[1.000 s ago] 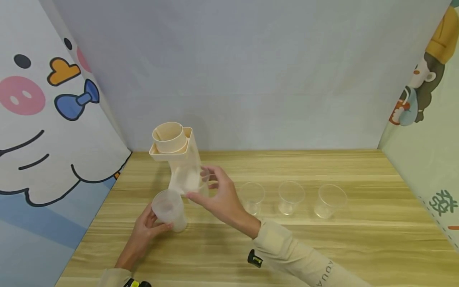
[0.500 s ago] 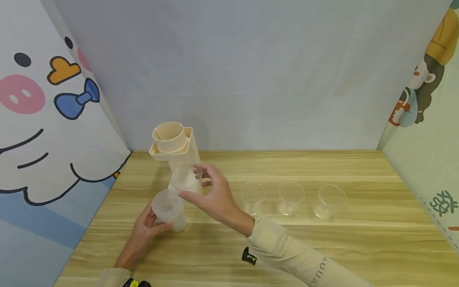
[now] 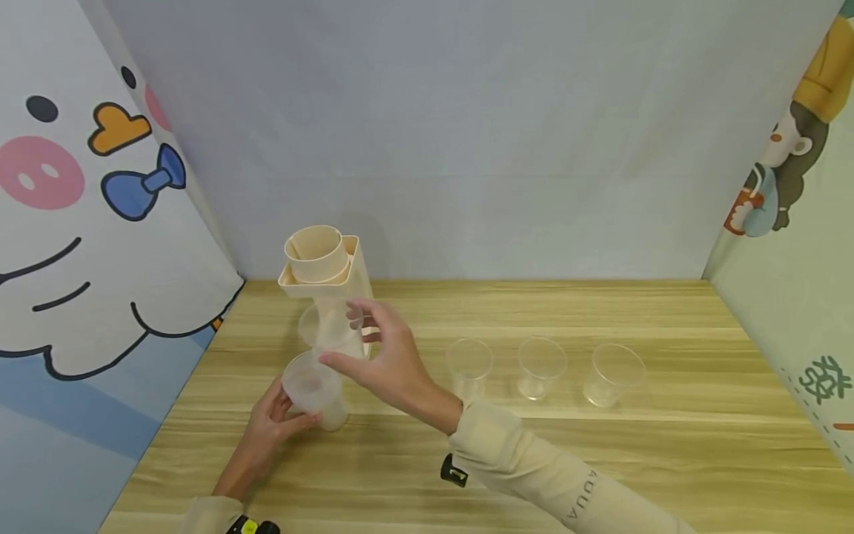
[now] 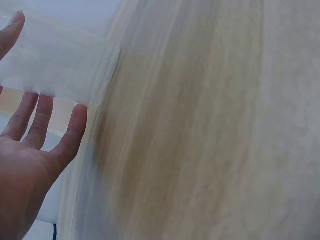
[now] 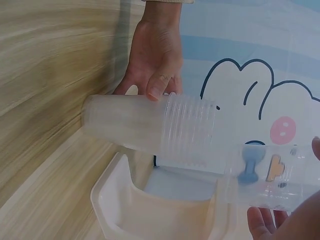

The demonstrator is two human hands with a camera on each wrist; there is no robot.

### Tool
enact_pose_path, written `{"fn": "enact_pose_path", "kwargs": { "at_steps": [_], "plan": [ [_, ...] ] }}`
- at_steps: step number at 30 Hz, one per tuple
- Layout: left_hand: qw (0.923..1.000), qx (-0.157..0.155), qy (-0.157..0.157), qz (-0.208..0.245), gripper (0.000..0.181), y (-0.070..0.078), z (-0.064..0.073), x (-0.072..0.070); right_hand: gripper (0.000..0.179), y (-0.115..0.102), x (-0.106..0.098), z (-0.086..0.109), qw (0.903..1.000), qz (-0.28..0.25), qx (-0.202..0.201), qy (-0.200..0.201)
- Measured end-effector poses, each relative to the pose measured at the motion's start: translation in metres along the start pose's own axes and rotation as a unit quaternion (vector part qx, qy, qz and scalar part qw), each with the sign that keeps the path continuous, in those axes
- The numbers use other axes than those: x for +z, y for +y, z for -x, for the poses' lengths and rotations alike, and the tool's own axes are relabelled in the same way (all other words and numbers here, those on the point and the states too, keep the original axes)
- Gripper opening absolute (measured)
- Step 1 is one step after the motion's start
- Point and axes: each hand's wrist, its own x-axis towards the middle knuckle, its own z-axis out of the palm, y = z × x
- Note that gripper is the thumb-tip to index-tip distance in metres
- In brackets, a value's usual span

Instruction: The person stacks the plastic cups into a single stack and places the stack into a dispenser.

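- The left hand [image 3: 276,424] comes up from the near-left edge of the wooden table [image 3: 600,460], forearm angled inward, fingers and thumb wrapped round a stack of clear cups [image 3: 313,389] that stands on the table toward the left edge.
- Just behind the stack, near the far-left corner, stands a beige cup dispenser [image 3: 327,285], its round tube on top.
- The right hand [image 3: 380,360] reaches across from the near edge in a beige sleeve [image 3: 534,475], wrist raised; thumb and fingers pinch a single clear cup [image 3: 331,326], held in the air just under the dispenser's top and above the stack.
- Right of that hand, three empty clear cups [image 3: 537,367] stand in a row across the middle of the table, apart from each other.
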Motion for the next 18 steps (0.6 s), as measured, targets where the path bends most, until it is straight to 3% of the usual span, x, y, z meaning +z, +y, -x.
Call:
{"fn": "enact_pose_path", "kwargs": {
  "at_steps": [10, 18],
  "plan": [
    [0.9999, -0.013, -0.004, -0.001, 0.078, 0.002, 0.0, -0.001, 0.063, -0.006, 0.008, -0.006, 1.0, -0.001, 0.001, -0.008],
    [0.9999, -0.005, -0.008, 0.007, 0.077, 0.003, 0.001, -0.002, 0.066, -0.006, 0.014, -0.009, 0.9997, -0.011, 0.006, -0.022]
  ]
}}
